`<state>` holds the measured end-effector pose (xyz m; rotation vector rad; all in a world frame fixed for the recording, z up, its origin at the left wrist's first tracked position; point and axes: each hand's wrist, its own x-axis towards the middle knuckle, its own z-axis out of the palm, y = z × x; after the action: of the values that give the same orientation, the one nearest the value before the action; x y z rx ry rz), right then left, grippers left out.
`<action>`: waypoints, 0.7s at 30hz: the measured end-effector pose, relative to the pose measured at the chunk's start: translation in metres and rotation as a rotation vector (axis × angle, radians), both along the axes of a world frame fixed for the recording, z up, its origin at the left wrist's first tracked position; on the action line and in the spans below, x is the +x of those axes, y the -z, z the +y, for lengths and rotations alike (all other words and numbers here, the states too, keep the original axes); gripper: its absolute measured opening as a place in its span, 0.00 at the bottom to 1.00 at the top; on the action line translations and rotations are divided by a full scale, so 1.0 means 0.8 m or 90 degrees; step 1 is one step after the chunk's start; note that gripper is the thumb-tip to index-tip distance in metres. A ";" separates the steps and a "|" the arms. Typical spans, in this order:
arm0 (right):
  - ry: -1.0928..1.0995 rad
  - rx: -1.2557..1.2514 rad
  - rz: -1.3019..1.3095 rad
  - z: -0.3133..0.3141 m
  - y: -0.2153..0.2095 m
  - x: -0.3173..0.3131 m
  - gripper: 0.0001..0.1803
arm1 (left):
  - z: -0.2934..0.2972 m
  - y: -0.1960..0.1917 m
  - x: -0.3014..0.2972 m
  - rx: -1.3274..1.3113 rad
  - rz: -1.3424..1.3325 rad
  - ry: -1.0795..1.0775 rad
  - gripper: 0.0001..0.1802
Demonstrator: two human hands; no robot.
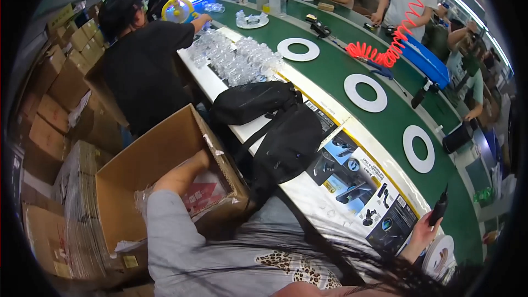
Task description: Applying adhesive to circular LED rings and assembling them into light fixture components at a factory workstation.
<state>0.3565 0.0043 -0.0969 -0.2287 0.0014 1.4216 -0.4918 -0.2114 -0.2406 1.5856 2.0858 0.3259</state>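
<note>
My left forearm reaches down into an open cardboard box at my left. Near the box's right wall is my left hand; its fingers are out of sight. A red-and-white printed piece and some clear plastic film lie below it inside the box. At the lower right, my right hand is wrapped round a black screwdriver-like tool, its thin tip pointing up. A white ring sits just beside that hand.
White rings are spaced along a curved green conveyor. Black bags, printed packaging sheets and clear plastic parts cover the white bench. A co-worker in black works ahead-left. Stacked cartons line the left; a red coiled hose hangs opposite.
</note>
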 end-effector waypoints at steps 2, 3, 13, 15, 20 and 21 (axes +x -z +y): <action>0.062 0.011 -0.040 -0.020 -0.013 0.023 0.15 | 0.071 -0.035 0.097 -0.008 0.061 -0.191 0.31; 0.059 0.008 -0.043 -0.020 -0.013 0.023 0.15 | 0.068 -0.049 0.107 0.015 0.113 -0.168 0.26; 0.028 0.014 -0.076 -0.009 0.005 0.003 0.15 | 0.032 0.003 0.038 -0.120 0.071 -0.396 0.27; 0.015 0.018 -0.066 -0.008 0.000 -0.009 0.15 | 0.027 -0.005 0.038 -0.092 0.180 -0.197 0.32; 0.091 0.003 -0.092 -0.024 -0.005 0.013 0.15 | 0.051 -0.070 0.143 0.099 -0.022 -0.196 0.23; 0.085 0.003 -0.087 -0.019 -0.003 0.003 0.16 | 0.033 -0.084 0.147 0.146 -0.063 -0.222 0.21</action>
<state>0.3590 -0.0109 -0.0942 -0.3157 -0.0973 1.2713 -0.3742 -0.1851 -0.1738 1.2855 2.3091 0.7719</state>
